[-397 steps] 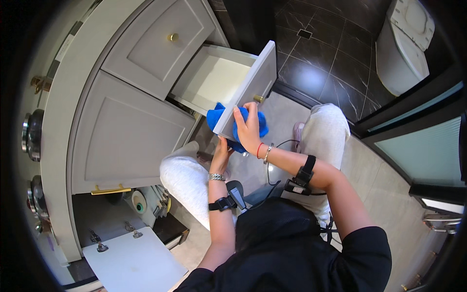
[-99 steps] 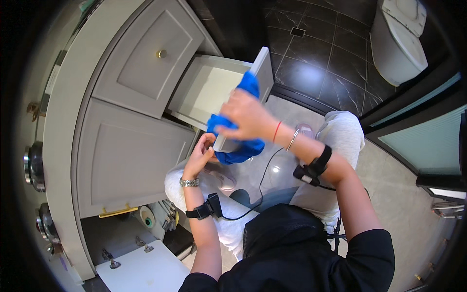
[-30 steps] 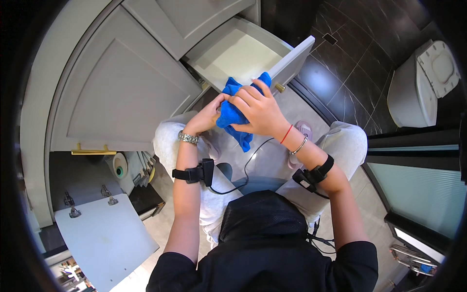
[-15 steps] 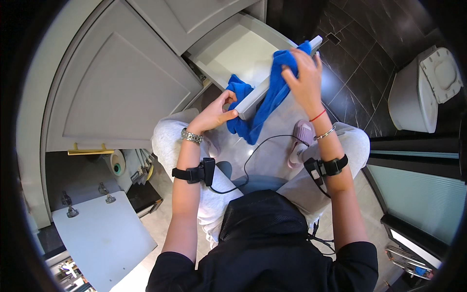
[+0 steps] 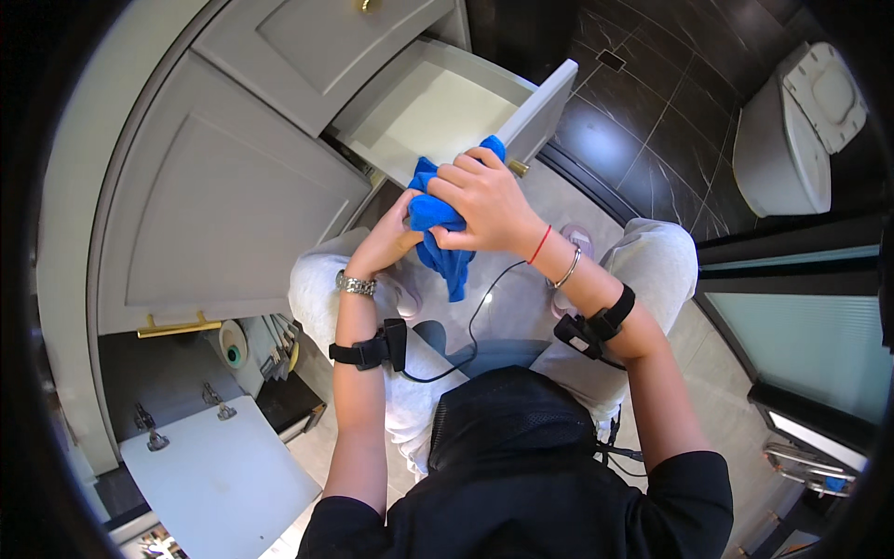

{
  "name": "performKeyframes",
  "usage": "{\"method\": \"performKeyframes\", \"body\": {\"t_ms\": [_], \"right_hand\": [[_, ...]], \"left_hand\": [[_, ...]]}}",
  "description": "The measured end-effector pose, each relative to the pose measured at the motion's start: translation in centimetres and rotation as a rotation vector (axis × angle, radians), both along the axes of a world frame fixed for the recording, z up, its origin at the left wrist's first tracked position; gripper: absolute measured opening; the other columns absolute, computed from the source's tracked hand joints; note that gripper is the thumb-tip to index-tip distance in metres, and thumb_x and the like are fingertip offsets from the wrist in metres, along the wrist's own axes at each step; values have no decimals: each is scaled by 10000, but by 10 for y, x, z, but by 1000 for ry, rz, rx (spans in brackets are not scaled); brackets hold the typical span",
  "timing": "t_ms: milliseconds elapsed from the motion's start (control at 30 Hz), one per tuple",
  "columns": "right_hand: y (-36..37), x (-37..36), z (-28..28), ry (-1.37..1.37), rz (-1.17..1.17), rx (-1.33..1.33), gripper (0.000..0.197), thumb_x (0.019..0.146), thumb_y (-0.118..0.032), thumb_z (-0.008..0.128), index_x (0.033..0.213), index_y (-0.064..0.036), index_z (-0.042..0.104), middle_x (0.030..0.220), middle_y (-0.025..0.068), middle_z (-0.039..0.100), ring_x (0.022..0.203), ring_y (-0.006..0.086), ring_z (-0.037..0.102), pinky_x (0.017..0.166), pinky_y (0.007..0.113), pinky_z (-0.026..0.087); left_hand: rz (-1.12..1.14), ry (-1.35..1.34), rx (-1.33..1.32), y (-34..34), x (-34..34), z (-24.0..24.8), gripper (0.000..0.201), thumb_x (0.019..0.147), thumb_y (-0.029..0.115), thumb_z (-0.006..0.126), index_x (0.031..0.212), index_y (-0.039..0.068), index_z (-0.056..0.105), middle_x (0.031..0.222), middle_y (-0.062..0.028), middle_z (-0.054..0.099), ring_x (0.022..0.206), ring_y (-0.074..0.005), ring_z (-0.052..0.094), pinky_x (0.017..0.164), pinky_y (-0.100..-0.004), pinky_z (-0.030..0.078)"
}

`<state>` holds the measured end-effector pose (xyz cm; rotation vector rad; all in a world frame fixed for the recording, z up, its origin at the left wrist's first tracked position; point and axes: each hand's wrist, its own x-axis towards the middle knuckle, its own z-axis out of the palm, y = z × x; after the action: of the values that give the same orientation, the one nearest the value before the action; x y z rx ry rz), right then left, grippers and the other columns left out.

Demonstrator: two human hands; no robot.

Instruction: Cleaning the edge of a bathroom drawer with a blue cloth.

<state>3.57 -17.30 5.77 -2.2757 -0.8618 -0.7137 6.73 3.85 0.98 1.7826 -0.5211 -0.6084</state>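
- Now the soft blue microfibre cloth (image 5: 445, 244) sits bunched at the pulled-out white drawer's (image 5: 438, 107) front edge.
- Right hand (image 5: 484, 196) clenched over its top; left hand (image 5: 399, 233) apparently pinching underneath, partly hidden.
- Light, limp, grippy; best gathered as a wad.

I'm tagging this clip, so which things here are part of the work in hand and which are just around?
In use: crumpled blue cloth, left hand, right hand, open pale grey drawer.
Just around: white toilet, paper roll, white open cabinet door.
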Motion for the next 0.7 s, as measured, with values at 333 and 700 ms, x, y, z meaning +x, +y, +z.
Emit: {"method": "performKeyframes", "body": {"t_ms": [333, 700], "right_hand": [[-84, 52, -2, -54, -406, 24, 346, 776, -356, 628, 871, -24, 640, 963, 146, 626, 978, 334, 575, 992, 441, 387], [10, -15, -8, -39, 82, 2, 393, 703, -330, 647, 1017, -96, 618, 987, 75, 583, 973, 267, 539, 1023, 465, 336]], "left_hand": [[-19, 50, -99, 2, -3, 1, 620, 773, 577, 704, 1052, 88, 446, 941, 24, 454, 833, -65, 420, 661, -206, 371], [-21, -17, -27, 0, -5, 14, 685, 748, 423, 760, 1245, 68, 447, 1194, -30, 516, 1135, -145, 479, 986, -294, 381]]}}
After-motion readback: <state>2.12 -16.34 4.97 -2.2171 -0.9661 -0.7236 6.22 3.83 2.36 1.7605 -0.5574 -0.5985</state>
